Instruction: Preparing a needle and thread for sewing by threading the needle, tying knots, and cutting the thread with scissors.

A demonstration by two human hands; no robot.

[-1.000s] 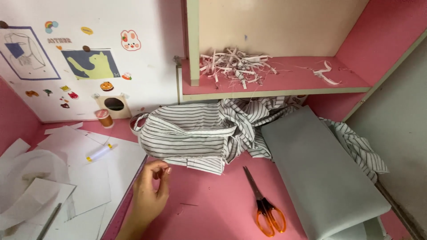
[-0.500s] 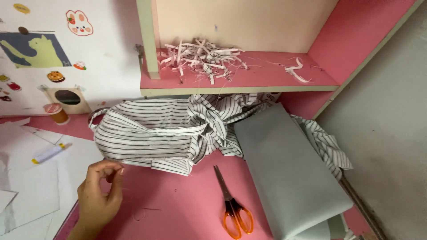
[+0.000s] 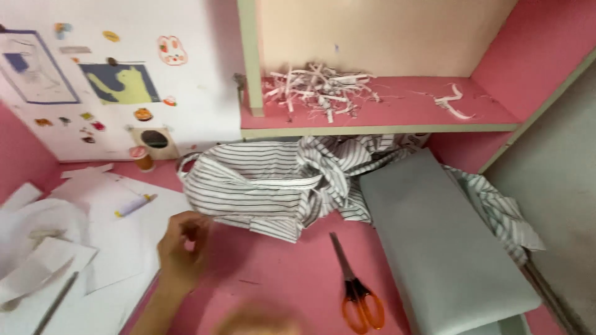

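Left hand [image 3: 180, 248] sits over the pink counter [image 3: 273, 279], near-left of centre, fingers curled in toward the thumb as if pinching something small; what it grips, if anything, is too blurred to tell. It is just beside the near-left edge of the crumpled black-and-white striped cloth [image 3: 267, 186], maybe brushing it, contact unclear. Right hand: only a blurred skin-coloured patch at the near edge, cannot tell whether it is spread or closed.

Striped cloth lies bunched mid-counter, under the shelf lip, not spread flat. To its right, partly on top of it, a folded grey fabric bolt [image 3: 447, 248] runs toward the near-right. Orange-handled scissors [image 3: 357, 291] lie on the counter between hand and grey fabric, blades shut, pointing far, untouched, apart from both hands.

Left side: loose white paper sheets [image 3: 93, 248] overlapping, a small white-and-yellow glue stick [image 3: 133, 206] on them, a small spool of orange thread [image 3: 143, 159] against the stickered white panel [image 3: 124, 74]. Pink shelf [image 3: 403, 108] above holds a heap of white-pink paper shreds [image 3: 316, 90].

Progress, as a judgement: early stage. Cloth still heaped, no cut line visible on it, scissors not picked up. The shreds and paper pieces suggest paper cutting is done; all work on the fabric looks outstanding.
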